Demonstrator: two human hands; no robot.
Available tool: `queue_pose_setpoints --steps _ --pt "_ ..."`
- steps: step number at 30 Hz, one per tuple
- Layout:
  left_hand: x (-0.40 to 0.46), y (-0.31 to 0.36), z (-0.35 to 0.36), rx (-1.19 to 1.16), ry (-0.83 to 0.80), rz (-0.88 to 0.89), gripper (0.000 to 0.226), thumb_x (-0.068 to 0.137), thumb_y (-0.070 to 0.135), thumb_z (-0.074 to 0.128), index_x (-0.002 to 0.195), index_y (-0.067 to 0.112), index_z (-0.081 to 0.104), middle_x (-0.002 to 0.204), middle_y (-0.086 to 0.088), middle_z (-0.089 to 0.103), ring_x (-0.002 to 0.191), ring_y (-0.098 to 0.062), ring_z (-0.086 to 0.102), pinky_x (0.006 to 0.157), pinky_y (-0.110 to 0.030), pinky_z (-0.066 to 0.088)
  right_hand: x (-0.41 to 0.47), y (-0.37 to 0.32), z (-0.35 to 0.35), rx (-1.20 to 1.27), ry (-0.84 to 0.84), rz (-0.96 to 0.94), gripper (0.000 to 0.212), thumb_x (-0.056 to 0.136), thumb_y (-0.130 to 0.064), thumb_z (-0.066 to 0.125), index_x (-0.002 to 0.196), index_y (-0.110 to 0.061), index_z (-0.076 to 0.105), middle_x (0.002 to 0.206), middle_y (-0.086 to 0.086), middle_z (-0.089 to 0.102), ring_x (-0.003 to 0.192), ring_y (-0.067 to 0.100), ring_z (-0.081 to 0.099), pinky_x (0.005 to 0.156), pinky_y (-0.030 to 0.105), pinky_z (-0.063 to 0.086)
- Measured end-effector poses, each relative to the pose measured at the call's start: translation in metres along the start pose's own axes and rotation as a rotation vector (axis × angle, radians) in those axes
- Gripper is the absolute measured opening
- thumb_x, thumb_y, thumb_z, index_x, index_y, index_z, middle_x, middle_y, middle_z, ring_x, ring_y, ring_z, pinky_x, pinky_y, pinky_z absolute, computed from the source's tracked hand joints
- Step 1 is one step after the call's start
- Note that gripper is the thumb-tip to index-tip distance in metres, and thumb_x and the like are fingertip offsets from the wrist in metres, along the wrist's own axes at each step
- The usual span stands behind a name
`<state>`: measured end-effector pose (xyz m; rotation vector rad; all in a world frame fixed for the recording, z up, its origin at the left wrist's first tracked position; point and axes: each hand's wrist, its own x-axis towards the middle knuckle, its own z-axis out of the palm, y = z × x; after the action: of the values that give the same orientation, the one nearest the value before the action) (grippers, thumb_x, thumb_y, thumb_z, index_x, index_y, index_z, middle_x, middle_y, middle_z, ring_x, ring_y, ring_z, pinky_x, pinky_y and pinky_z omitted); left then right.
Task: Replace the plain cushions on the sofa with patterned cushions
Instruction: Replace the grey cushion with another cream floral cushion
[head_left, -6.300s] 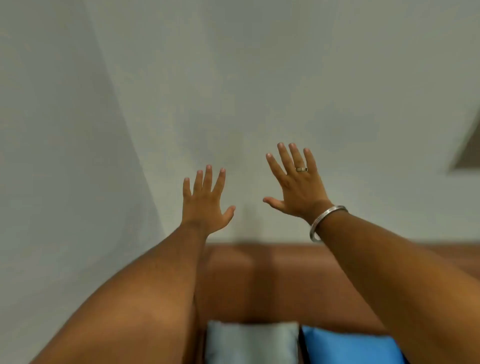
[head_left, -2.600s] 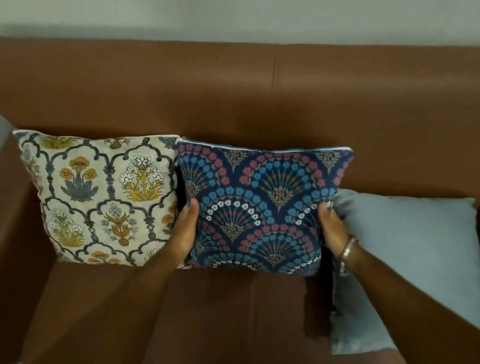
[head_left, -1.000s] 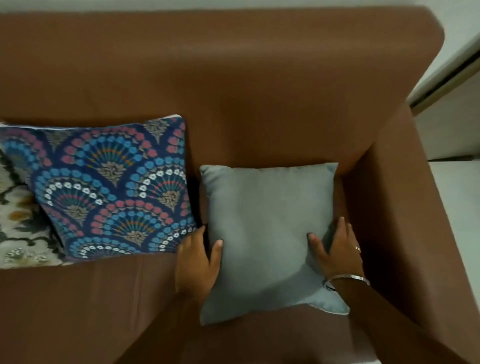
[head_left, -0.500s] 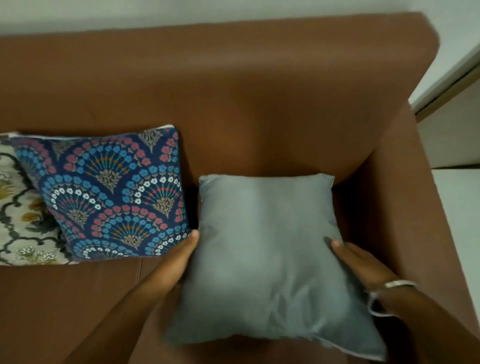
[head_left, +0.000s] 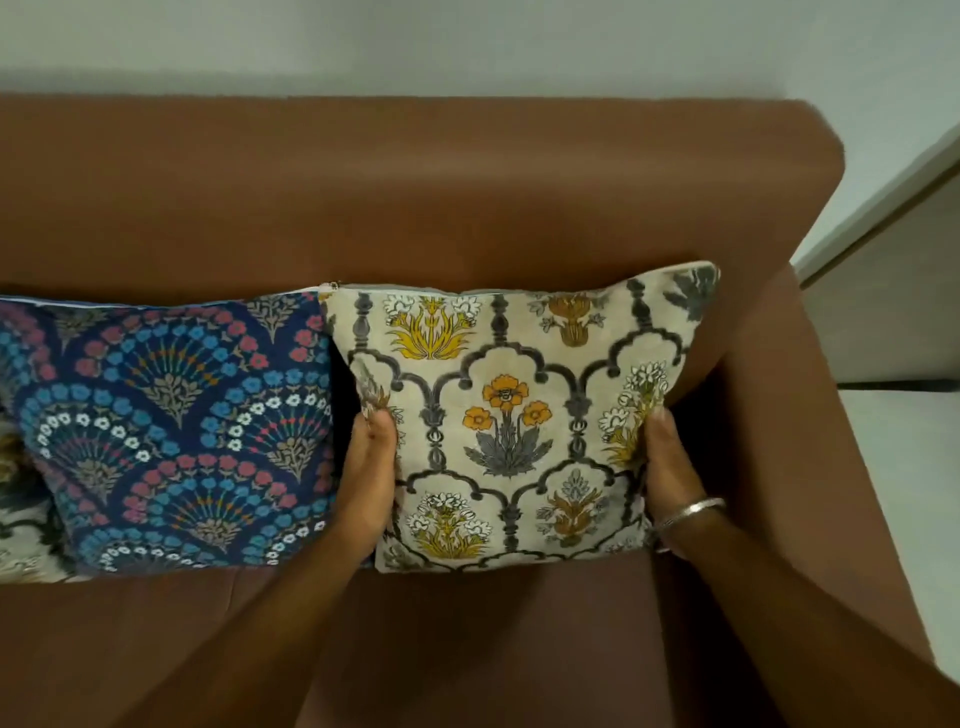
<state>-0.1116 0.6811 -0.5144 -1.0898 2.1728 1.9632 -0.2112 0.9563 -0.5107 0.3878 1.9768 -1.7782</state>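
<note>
Now the cream floral cushion (head_left: 519, 415) stands upright against the backrest of the brown sofa (head_left: 415, 197), at its right end, just beside the navy fan-patterned cushion (head_left: 176, 431). Left hand (head_left: 370, 478) and right hand (head_left: 667, 467) each grip a side edge. Roughly square, zipper edge upward. Likely seating step; next, release and straighten.

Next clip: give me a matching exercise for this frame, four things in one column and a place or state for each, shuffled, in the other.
Things
1. cream floral cushion
2. dark blue fan-pattern cushion
3. left hand
4. right hand

Places or states
A. grips the cream cushion's edge nearest the sofa arm
B. wedged between the two cushions
C. upright against the sofa back, held on both sides
D. leaning on the sofa back, no hand holding it

Pairs: 1-C, 2-D, 3-B, 4-A
</note>
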Motion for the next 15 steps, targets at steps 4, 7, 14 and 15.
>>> queue_pose_setpoints --steps 4,7,14,15 --pt "0.013 -0.023 0.014 -0.019 0.057 0.088 0.089 0.08 0.084 0.025 0.147 0.027 0.033 0.146 0.005 0.048 0.136 -0.021 0.044 0.101 -0.027 0.036 -0.004 0.02 0.0 -0.192 0.106 -0.186 0.063 0.091 -0.063 0.029 0.144 -0.03 0.039 0.139 -0.007 0.051 0.133 0.02 0.047 0.105 0.029 0.038" --pt "0.001 -0.019 0.013 0.114 0.159 0.253 0.054 0.093 0.064 0.031 0.135 0.032 0.041 0.123 0.009 0.059 0.125 -0.025 0.054 0.09 -0.016 0.046 -0.017 0.024 -0.007 -0.633 0.265 -0.462 0.068 0.096 -0.056 0.026 0.154 -0.022 0.021 0.159 0.009 0.031 0.148 0.03 0.025 0.119 0.043 0.022" --pt "-0.001 -0.015 0.025 1.164 0.203 1.289 0.077 0.098 0.052 0.038 0.159 0.019 0.006 0.169 -0.01 -0.009 0.155 -0.029 -0.005 0.12 -0.059 0.005 0.002 0.009 0.031 -1.477 -0.129 -1.607 0.07 0.092 -0.054 0.039 0.153 -0.021 0.029 0.162 0.007 0.027 0.149 0.028 0.024 0.119 0.052 0.017" --pt "0.012 -0.008 0.024 1.245 0.181 1.335 0.077 0.098 0.055 0.034 0.159 0.02 0.004 0.168 -0.009 -0.013 0.155 -0.028 -0.008 0.119 -0.059 0.002 0.016 0.0 0.028 -1.585 -0.145 -1.643 0.071 0.092 -0.059 0.036 0.152 -0.022 0.032 0.161 0.006 0.031 0.148 0.027 0.025 0.119 0.049 0.016"
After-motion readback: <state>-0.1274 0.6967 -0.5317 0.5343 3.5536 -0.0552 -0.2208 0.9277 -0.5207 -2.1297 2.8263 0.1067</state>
